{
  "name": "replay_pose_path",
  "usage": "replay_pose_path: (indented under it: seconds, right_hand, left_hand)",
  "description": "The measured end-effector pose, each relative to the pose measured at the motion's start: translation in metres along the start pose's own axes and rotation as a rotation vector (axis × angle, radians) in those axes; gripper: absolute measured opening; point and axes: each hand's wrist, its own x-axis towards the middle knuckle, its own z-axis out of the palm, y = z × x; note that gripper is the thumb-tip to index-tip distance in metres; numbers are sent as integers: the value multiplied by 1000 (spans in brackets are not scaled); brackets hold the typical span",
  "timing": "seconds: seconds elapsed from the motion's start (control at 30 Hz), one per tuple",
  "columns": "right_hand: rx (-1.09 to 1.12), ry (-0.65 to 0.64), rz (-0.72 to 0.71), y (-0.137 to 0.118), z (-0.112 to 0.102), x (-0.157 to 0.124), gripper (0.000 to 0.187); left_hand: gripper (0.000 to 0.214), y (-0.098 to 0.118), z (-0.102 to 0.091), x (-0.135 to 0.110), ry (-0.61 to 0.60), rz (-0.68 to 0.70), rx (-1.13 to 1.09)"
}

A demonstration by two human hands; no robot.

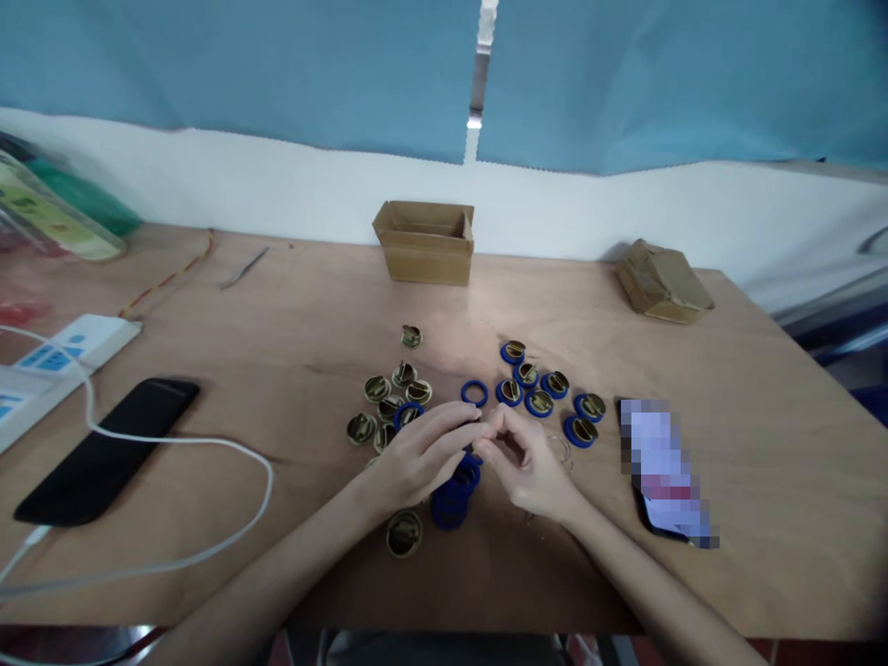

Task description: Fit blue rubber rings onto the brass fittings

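Note:
My left hand (pixel 425 450) and my right hand (pixel 527 462) meet fingertip to fingertip over the middle of the table. The right thumb and forefinger are pinched together. Whatever sits between the fingers is too small or hidden to make out. Under the left hand lie several blue rings (pixel 450 508), partly covered; a single blue ring (pixel 474 393) lies just beyond the fingertips. Loose brass-coloured round pieces with a raised clip (pixel 362 427) are scattered left of the hands. To the right, similar brass pieces sit in blue rings (pixel 539 402). Thin wire rings (pixel 561 451) show beside the right hand.
An open cardboard box (pixel 428 259) stands at the back, a crumpled one (pixel 664 282) at the back right. A phone with a lit screen (pixel 662 472) lies right. Leftward are a black phone (pixel 111 451), a white cable (pixel 267 481), a power strip (pixel 83 342) and tweezers (pixel 244 268).

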Motion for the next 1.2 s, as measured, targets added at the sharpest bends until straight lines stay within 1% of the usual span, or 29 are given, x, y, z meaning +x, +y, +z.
replay_pose_path:
  seconds: [0.13, 0.27, 0.33, 0.4, 0.47, 0.53, 0.63, 0.73, 0.8, 0.9, 1.2]
  right_hand:
    - [29, 11, 4, 1, 1, 1, 18]
    - [24, 46, 3, -4, -3, 3, 19]
    - [-24, 77, -10, -9, -5, 4, 18]
    - [-58, 121, -12, -13, -7, 5, 19]
    - [-54, 164, 6, -14, -7, 5, 22]
    - [-21, 185, 46, -13, -7, 6, 23]
    - [71, 169, 120, -11, -5, 8, 26]
    - [179, 132, 176, -12, -3, 11, 32]
    - [231, 112, 195, -13, -3, 12, 35]
    - [254, 98, 199, -15, -3, 13, 38]
    - [124, 101, 169, -16, -5, 9, 40]
  left_hand:
    - [51, -2, 1, -1, -18, -4, -2]
    - [46, -1, 5, -2, 2, -100, -56]
    - [46, 3, 8, -1, 16, -172, -84]
    - [50, 8, 9, 0, 5, -263, -102]
    - [53, 12, 10, 2, -39, -377, -146]
    - [55, 15, 10, 4, -91, -497, -246]
    - [53, 16, 9, 8, -130, -635, -468]
    - [44, 17, 7, 14, -144, -715, -629]
    - [42, 18, 6, 16, -141, -734, -651]
    - [41, 17, 5, 16, -125, -711, -654]
    - [47, 14, 6, 12, -119, -640, -641]
